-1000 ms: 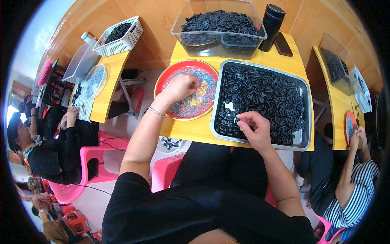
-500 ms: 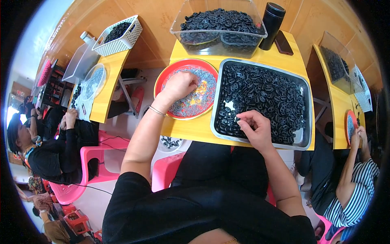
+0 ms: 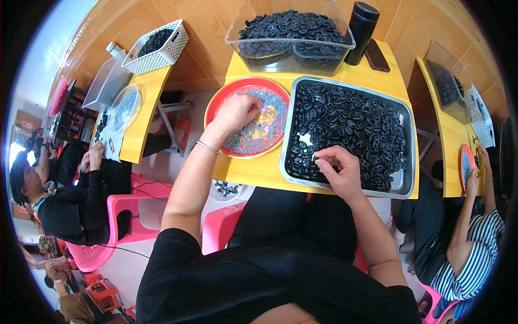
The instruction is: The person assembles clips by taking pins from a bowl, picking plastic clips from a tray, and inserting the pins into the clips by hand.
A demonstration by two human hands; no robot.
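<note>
My left hand is over a red round tray strewn with small grey metal pieces, too fine to name. Its fingers are curled and pinched together among them, and what they hold is hidden. My right hand hovers above the near edge of a steel tray, thumb and forefinger pressed together around something tiny that I cannot make out. Many small black oval pieces with slots fill this tray.
Behind the trays stand a clear plastic bin of black pieces, a black flask and a dark phone. A white bowl sits below the table edge. People work at tables on both sides.
My left hand has shifted slightly left over the red tray; my right hand has hardly moved. At the right, a co-worker's hand has reached farther up the table.
</note>
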